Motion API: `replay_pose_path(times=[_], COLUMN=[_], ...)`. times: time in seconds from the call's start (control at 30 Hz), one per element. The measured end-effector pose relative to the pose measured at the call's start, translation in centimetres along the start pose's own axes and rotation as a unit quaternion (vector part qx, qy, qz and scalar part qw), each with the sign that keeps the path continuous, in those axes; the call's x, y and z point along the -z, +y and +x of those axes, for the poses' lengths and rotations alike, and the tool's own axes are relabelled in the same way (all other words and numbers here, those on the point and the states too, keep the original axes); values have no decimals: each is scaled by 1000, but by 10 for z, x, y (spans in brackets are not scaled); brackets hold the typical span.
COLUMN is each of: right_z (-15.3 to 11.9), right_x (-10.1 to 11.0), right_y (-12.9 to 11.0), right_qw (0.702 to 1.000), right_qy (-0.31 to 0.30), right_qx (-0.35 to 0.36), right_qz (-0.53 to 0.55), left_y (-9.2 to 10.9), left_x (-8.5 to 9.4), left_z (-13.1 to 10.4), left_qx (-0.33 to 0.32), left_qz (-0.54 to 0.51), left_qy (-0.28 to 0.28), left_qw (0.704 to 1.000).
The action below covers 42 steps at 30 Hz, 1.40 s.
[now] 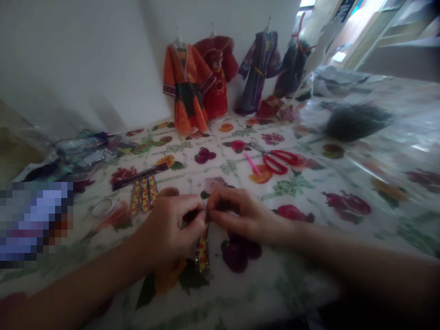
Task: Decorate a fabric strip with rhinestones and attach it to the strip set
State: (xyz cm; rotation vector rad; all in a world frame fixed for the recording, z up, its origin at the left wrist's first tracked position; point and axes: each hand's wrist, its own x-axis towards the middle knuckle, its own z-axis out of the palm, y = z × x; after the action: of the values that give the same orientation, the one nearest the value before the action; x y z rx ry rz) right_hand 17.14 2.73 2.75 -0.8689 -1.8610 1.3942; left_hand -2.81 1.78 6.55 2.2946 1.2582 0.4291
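Observation:
My left hand and my right hand meet fingertip to fingertip above the table, both closed in a pinch. Between them hangs a narrow yellow-and-red patterned fabric strip with dark, beaded-looking edges. Its upper end disappears among the fingers, so I cannot see exactly how each hand grips it. Left of my hands lie several similar patterned strips, with a dark purple strip across their top ends. A small white ring, perhaps a tape roll, rests farther left.
Red-handled scissors and a pink stick lie beyond my right hand on the fruit-patterned tablecloth. Doll-sized outfits, including an orange dress, stand along the wall. Plastic-wrapped fabrics are at left; a dark bundle is at right.

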Motion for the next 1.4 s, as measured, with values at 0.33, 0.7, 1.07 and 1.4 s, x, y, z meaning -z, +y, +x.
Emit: replay_pose_path(times=[0.33,0.7,1.07,1.4], right_z=[0,3,5,6], right_x=[0,3,4,3], right_y=[1,4,6,5], right_qw=[1000,997,990,987], right_qy=[6,0,-1,15], right_qx=[8,0,-35,-42], right_qz=[-7,74,137,157], left_y=[1,1,1,2], left_x=[-3,3,6,8], left_z=[-1,1,1,2], left_qx=[1,16,29,26], left_qz=[-9,-38,-55,-68], left_qy=[0,-6,-15,-17], left_qw=[1000,999,998,997])
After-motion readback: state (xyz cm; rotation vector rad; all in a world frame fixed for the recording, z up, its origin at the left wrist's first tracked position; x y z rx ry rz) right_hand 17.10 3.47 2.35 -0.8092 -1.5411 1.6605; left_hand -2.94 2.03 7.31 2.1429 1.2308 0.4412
